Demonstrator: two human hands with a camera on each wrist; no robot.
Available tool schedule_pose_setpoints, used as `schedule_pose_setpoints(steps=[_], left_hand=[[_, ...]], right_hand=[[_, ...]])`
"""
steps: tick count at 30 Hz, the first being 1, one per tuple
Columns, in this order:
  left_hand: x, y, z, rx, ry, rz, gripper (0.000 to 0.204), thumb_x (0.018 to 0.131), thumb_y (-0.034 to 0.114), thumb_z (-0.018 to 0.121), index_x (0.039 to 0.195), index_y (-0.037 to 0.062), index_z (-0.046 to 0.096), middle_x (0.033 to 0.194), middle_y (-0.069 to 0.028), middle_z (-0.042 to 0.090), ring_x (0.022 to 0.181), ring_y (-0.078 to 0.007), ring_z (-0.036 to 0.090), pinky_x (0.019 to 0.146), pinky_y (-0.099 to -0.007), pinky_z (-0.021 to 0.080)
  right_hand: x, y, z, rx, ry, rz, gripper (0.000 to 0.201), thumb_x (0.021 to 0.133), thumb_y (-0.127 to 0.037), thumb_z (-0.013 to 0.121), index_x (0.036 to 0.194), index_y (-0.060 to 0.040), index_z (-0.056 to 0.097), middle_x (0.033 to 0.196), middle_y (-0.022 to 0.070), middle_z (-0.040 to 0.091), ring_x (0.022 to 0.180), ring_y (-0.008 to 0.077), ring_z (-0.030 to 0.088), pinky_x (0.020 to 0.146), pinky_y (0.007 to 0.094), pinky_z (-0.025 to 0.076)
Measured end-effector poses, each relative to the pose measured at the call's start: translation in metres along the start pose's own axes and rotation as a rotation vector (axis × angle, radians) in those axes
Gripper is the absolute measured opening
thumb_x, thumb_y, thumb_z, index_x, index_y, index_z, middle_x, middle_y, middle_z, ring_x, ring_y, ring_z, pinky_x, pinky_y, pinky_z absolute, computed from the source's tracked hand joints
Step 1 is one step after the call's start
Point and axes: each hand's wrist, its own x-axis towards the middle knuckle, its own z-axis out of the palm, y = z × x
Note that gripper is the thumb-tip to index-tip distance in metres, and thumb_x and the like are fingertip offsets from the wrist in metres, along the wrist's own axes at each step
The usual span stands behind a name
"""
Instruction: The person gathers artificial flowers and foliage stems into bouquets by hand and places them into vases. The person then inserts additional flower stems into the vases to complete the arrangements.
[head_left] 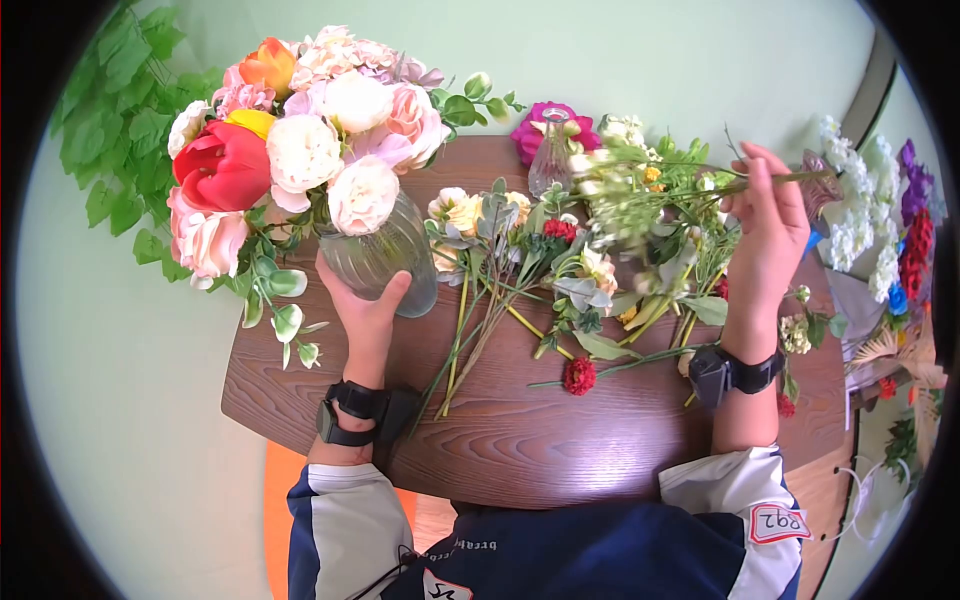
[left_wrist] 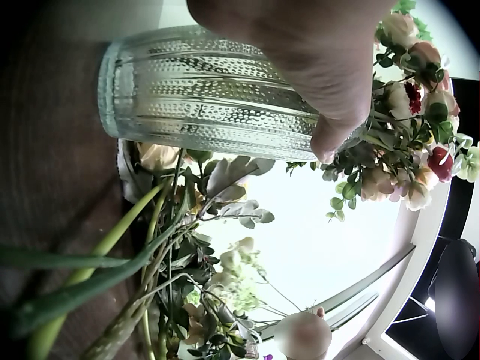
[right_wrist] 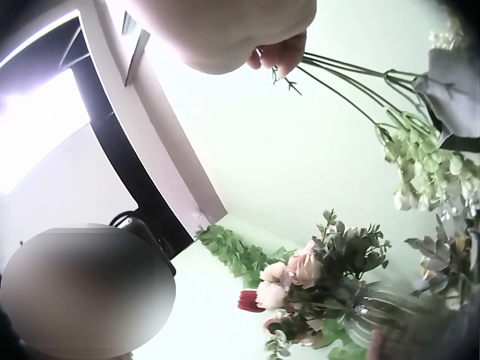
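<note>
My left hand (head_left: 362, 305) grips a ribbed clear glass vase (head_left: 385, 255) (left_wrist: 217, 94), thumb and fingers around its side. A full bouquet of pink, white and red flowers (head_left: 305, 155) fills the vase, which leans in the head view. My right hand (head_left: 768, 215) pinches thin green stems above the right part of the table; the spray of small whitish-green blossoms (head_left: 620, 190) (right_wrist: 424, 161) on them points left and looks blurred. In the right wrist view the fingertips (right_wrist: 281, 56) close on the stems.
Loose stems, roses and red blooms (head_left: 578, 376) lie across the middle and right of the wooden table (head_left: 560, 440). A small clear vase (head_left: 550, 160) stands at the back by a magenta flower (head_left: 530, 130). Green leaves (head_left: 120, 120) hang at left; more flowers (head_left: 912, 250) are at far right.
</note>
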Motion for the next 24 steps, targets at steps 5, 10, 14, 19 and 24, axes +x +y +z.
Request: schedule_pose_setpoints(steps=[5,10,14,19,24], left_hand=[[0.001,-0.002,-0.001,0.028,0.001,0.017,0.093,0.065,0.020,0.080,0.132,0.0000,0.019,0.126,-0.0144,0.035,0.116,-0.0232,0.038,0.098,-0.0363,0.032],[0.000,0.001,0.000,0.009,-0.007,-0.003,0.094,0.065,0.019,0.080,0.133,0.0001,0.018,0.126,-0.0143,0.035,0.116,-0.0230,0.038,0.098,-0.0363,0.032],[0.000,0.004,0.001,0.007,-0.009,-0.005,0.094,0.065,0.018,0.079,0.133,0.0002,0.018,0.126,-0.0142,0.035,0.117,-0.0230,0.038,0.098,-0.0363,0.033],[0.001,0.002,0.000,0.024,-0.006,0.003,0.093,0.065,0.017,0.079,0.132,0.0005,0.018,0.126,-0.0140,0.035,0.116,-0.0229,0.038,0.098,-0.0365,0.033],[0.001,0.003,0.002,-0.010,-0.005,-0.010,0.092,0.064,0.017,0.079,0.132,0.0006,0.019,0.126,-0.0138,0.035,0.116,-0.0230,0.038,0.098,-0.0364,0.032]], right_hand=[[-0.003,0.014,0.005,-0.350,-0.178,-0.257,0.016,0.079,0.003,0.060,0.088,-0.0066,0.070,0.093,0.0022,0.059,0.064,0.0049,0.045,0.055,0.0189,0.036],[-0.008,0.016,0.009,-0.555,-0.381,-0.162,0.021,0.076,0.006,0.058,0.085,-0.0093,0.070,0.090,0.0051,0.061,0.063,0.0075,0.049,0.055,0.0210,0.039],[0.001,0.022,0.001,-0.684,-0.393,-0.076,0.018,0.078,0.003,0.058,0.088,-0.0071,0.069,0.083,0.0070,0.063,0.063,0.0079,0.054,0.055,0.0217,0.042],[0.026,0.028,-0.025,-0.806,-0.168,0.005,0.018,0.080,-0.013,0.063,0.096,-0.0068,0.067,0.072,0.0061,0.063,0.054,0.0090,0.053,0.053,0.0252,0.043],[0.034,0.032,-0.035,-1.075,-0.183,-0.089,0.020,0.082,-0.016,0.060,0.097,-0.0042,0.065,0.067,0.0100,0.061,0.055,0.0132,0.058,0.054,0.0272,0.045]])
